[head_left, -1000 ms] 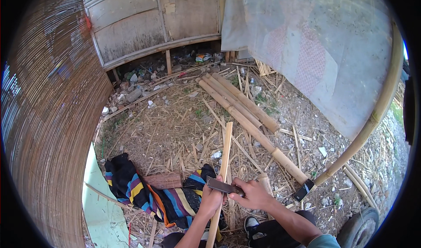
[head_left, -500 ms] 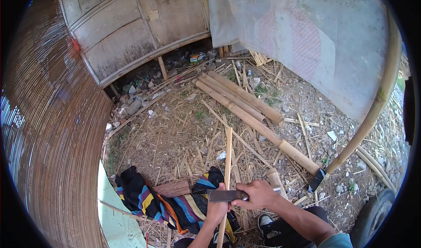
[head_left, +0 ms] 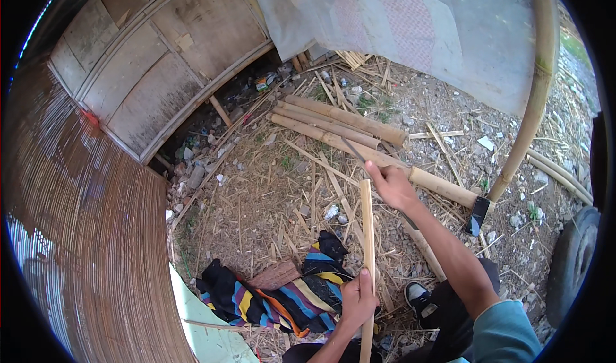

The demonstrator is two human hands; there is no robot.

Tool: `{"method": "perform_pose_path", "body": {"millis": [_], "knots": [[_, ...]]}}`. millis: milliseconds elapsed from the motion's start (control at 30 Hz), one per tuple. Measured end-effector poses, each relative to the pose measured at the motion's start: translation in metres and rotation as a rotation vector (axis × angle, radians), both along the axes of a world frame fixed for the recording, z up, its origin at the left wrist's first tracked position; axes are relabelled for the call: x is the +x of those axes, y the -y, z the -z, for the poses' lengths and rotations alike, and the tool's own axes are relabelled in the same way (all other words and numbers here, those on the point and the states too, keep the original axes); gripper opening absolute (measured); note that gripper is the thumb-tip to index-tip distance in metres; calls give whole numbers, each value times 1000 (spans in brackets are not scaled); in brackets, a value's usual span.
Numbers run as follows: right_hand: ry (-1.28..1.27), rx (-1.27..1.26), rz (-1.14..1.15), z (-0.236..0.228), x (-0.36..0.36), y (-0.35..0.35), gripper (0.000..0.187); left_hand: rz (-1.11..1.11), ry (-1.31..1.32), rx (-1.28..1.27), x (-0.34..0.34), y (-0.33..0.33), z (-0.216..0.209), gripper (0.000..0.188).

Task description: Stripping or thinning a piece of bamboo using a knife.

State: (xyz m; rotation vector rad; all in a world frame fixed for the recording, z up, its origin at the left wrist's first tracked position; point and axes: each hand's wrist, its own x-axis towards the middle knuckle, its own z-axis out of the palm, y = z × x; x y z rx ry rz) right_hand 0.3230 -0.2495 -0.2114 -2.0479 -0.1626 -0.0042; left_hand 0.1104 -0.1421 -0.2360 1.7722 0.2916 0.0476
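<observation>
My left hand [head_left: 358, 301] grips a long pale bamboo strip [head_left: 367, 225] low down, thumb along its face. The strip stands nearly upright. Higher up and to the right, my right hand [head_left: 393, 187] is closed round a knife [head_left: 353, 150], whose dark blade shows almost edge-on and points up to the left. The blade is apart from the strip. Most of the knife's handle is hidden by the fingers. Beneath my left hand, a striped dark cloth [head_left: 298, 302] lies bunched on the ground, with a reddish-brown wood block [head_left: 274, 275] on it.
Several bamboo poles [head_left: 346, 120] lie ahead, with a black phone-like object [head_left: 477, 215] at the near end of one. A leaning bamboo post [head_left: 540, 87] and a tyre [head_left: 573, 267] stand at the right. A woven wall [head_left: 96, 234] rises at the left. Bamboo scraps litter the ground.
My right hand has lifted the knife off the strip, moving up and away from my left hand. My left hand still holds the strip. The whole view has shifted.
</observation>
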Motion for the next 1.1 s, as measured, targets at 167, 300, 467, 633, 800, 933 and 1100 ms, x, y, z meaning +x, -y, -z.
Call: {"method": "perform_pose_path", "body": {"millis": [167, 300, 467, 633, 800, 933, 1100], "knots": [[-283, 598, -93, -14, -41, 3, 67, -110, 1, -223, 10, -31, 11, 52], [-154, 398, -270, 3, -79, -4, 67, -173, 40, -297, 11, -47, 3, 53], [350, -128, -560, -15, -131, -4, 63, -175, 91, -278, -2, -53, 0, 48], [539, -357, -739, -15, -151, -14, 69, -327, 33, -281, -11, -53, -4, 50], [567, -333, -622, -22, -136, -8, 70, -274, 117, -13, -17, -30, -18, 47], [118, -124, -138, -51, -56, 10, 73, -89, 88, -46, -25, 6, -7, 47], [36, 221, -63, -7, -46, 25, 68, -170, 137, -95, -22, -3, -13, 44]]}}
